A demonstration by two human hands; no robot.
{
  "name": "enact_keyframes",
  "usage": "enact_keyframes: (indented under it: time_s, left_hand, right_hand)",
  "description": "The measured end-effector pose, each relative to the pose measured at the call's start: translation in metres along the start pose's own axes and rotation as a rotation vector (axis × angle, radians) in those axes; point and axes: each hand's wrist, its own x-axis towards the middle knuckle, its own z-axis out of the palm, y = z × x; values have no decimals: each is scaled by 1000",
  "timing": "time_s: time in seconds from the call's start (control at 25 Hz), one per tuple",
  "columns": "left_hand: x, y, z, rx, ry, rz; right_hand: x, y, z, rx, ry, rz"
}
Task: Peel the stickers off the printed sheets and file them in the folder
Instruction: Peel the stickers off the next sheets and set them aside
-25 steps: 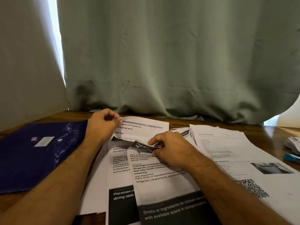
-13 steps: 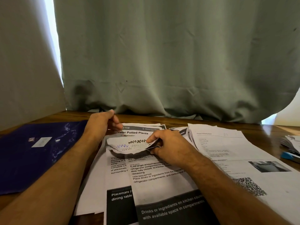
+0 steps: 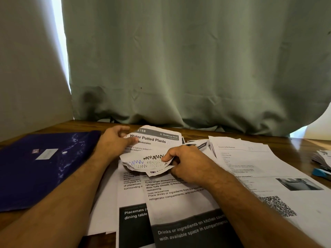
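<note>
The right hand (image 3: 186,161) pinches the scribbled, curled sticker (image 3: 148,161) at its right edge, thumb on top and the other fingers (image 3: 165,158) tucked beneath. The left hand (image 3: 114,142) has its fingers curled round the top left edge of the sheet headed "Water Potted Plants" (image 3: 154,139), which lies just behind the sticker. The sticker looks thin, limp and easy to tear, so it probably wants a slow pull from a free corner, with the sheet pinned flat close to the peel line. More printed sheets (image 3: 179,203) lie overlapped under and to the right of the fingers. The dark blue folder (image 3: 44,167) lies closed, left of the left wrist. Everything rests on a brown wooden table (image 3: 295,142); a blue object (image 3: 320,172) sits at the far right edge. A grey-green curtain (image 3: 179,68) hangs behind.
</note>
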Motion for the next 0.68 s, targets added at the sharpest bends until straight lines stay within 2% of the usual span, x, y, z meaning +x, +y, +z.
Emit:
enact_keyframes:
  time_s: [0.24,0.44,0.56,0.68]
  left_hand:
    - [-1,5,-3,-129,10,84]
    - [-5,7,-5,-277,-94,179]
    - [-7,9,-8,-324,-60,203]
    - [-10,12,-13,-275,-220,228]
  right_hand:
    - [-1,1,1,18,26,-14]
    - [-2,-1,0,19,30,0]
    - [-5,-4,-4,13,17,4]
    - [-7,-8,-6,18,34,11]
